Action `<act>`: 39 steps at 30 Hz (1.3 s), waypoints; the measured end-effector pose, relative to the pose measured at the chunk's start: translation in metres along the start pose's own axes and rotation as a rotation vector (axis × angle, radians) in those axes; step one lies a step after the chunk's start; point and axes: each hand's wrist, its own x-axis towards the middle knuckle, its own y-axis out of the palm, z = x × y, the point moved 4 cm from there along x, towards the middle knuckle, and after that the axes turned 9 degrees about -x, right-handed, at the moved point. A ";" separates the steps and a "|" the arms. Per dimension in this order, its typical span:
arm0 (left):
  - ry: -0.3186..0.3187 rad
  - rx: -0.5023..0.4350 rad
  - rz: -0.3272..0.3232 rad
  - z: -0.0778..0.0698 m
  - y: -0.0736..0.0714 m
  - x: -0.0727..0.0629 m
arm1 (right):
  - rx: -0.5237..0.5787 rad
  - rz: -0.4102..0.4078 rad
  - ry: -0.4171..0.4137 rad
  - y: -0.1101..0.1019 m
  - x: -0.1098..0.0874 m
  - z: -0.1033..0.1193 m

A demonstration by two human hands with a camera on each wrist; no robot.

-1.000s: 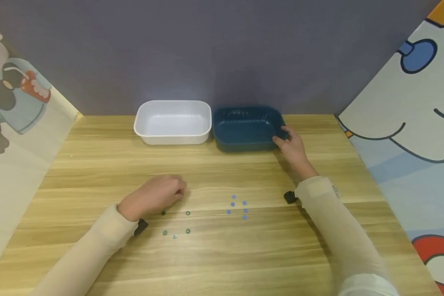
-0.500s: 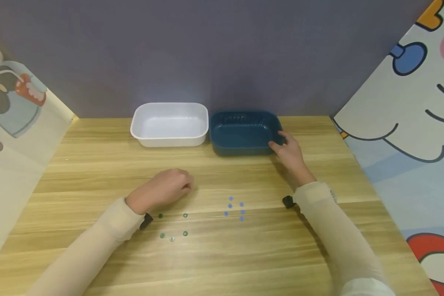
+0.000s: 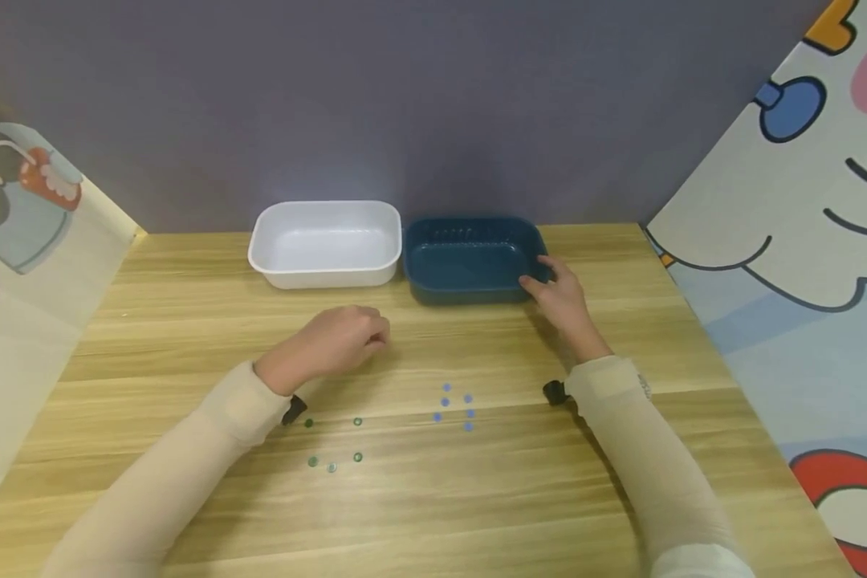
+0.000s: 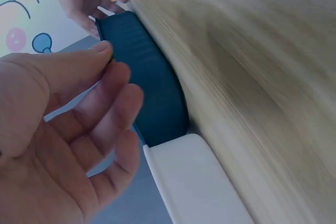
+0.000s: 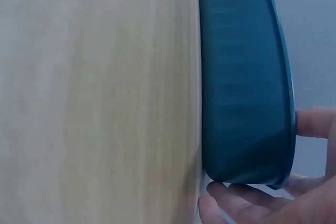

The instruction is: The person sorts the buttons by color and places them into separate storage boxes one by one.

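My left hand [image 3: 332,341] is over the table, short of the two basins, with thumb and index fingertip pinched together. In the left wrist view, a tiny dark sliver peeks out between those fingertips [image 4: 105,48]; most of it is hidden. My right hand [image 3: 565,305] grips the right end of the dark blue basin [image 3: 470,293], thumb at the rim and fingers round the end wall, as the right wrist view shows. Several small round green pieces [image 3: 357,457], some with pale centres, lie spread below my left hand. Several small blue discs [image 3: 445,402] are grouped right of them.
A white basin [image 3: 325,278] stands left of the blue one, side by side with it. Behind both rises a grey wall [image 3: 376,104]. Cartoon-printed panels flank the wooden table [image 3: 433,514] on the left and right.
My left hand has moved up and to the right, away from the green pieces and toward the basins. My right hand keeps its grip on the blue basin. The head view has shifted slightly.
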 end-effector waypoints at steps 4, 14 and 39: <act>-0.048 -0.049 -0.058 0.004 -0.006 0.013 | 0.011 -0.007 -0.011 0.001 0.002 0.002; -0.262 -0.437 -0.174 0.018 -0.019 0.044 | 0.155 0.012 -0.002 0.011 0.005 -0.001; -0.470 -0.748 -0.254 0.032 -0.014 0.096 | 0.123 0.006 0.008 0.004 0.002 -0.006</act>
